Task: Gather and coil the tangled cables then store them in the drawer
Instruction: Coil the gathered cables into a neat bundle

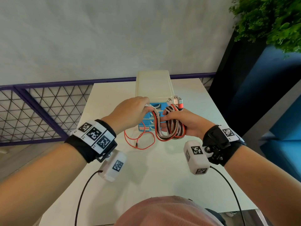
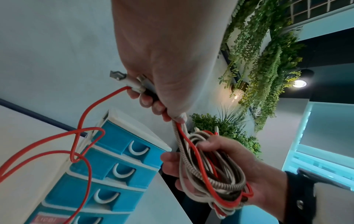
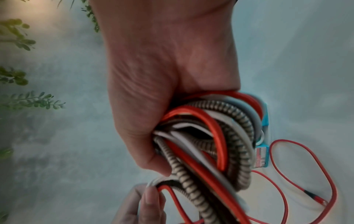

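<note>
Right hand (image 1: 187, 123) clamped on cable coil (image 1: 171, 128). Left hand (image 1: 130, 111) pinches cable strands, connectors. Red cable (image 1: 140, 139) trails onto table (image 1: 146, 168), near drawer unit (image 1: 154, 88).

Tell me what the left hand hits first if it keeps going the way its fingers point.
Likely the drawer unit: the left hand points at its top front edge, holding cable strands that run to the bundle in the right hand. Depth between knuckles and unit is unclear.
</note>
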The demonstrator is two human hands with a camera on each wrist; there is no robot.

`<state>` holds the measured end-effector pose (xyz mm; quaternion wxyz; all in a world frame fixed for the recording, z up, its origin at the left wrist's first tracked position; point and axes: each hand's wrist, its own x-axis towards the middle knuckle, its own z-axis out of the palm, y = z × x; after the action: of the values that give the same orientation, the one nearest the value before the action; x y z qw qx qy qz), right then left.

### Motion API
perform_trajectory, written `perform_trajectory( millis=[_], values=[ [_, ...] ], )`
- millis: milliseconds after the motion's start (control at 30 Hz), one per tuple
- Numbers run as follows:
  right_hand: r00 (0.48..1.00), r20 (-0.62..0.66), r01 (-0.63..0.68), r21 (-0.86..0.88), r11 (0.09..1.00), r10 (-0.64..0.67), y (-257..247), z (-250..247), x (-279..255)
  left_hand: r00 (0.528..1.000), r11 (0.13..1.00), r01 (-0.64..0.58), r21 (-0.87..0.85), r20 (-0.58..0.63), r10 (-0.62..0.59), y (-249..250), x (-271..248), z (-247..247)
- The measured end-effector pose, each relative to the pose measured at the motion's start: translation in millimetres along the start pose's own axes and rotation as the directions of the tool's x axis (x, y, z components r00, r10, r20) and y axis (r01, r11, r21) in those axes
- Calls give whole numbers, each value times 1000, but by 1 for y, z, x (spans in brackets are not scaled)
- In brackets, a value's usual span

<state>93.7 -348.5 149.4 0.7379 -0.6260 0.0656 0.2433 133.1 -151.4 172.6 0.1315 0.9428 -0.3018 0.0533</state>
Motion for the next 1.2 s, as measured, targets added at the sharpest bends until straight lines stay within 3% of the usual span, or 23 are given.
perform_trajectory(
  millis=[267,500,633,733,833,900,933,1000,1067,1133,1200],
  values=[
    [995,79,69,-50,996,-65,0,15,-1,990,994,18,-104,-139,-32,14,-1,16],
    [1000,-10,22,-165,986,-24,0,13,3,996,978,1,-208,-86,-19,9,-4,14],
    [999,-18,38,-122,992,-40,1,10,4,998,982,56,-182,28,-52,3,-5,7],
    [973,-184,136,-31,990,-140,-2,2,4,976,968,162,-191,177,-128,-23,-10,5],
    [909,-364,236,52,970,-202,-9,-7,6,859,916,317,-245,483,-168,-46,-20,10],
    [885,-403,268,33,963,-232,-14,-6,8,778,910,340,-236,614,-131,-49,-27,18],
    [878,-408,273,-2,962,-250,-16,-3,9,782,917,313,-247,615,-101,-47,-28,23],
    [865,-414,273,-85,958,-283,-19,5,9,879,929,189,-318,476,-16,-38,-27,33],
    [852,-419,282,-139,949,-315,-20,13,9,943,948,109,-299,333,-4,-20,-25,32],
    [840,-427,288,-175,942,-336,-20,20,10,962,994,-51,-100,262,76,-1,-24,25],
    [833,-440,290,-168,942,-335,-21,24,9,966,975,-165,148,225,130,13,-26,19]
  ],
)
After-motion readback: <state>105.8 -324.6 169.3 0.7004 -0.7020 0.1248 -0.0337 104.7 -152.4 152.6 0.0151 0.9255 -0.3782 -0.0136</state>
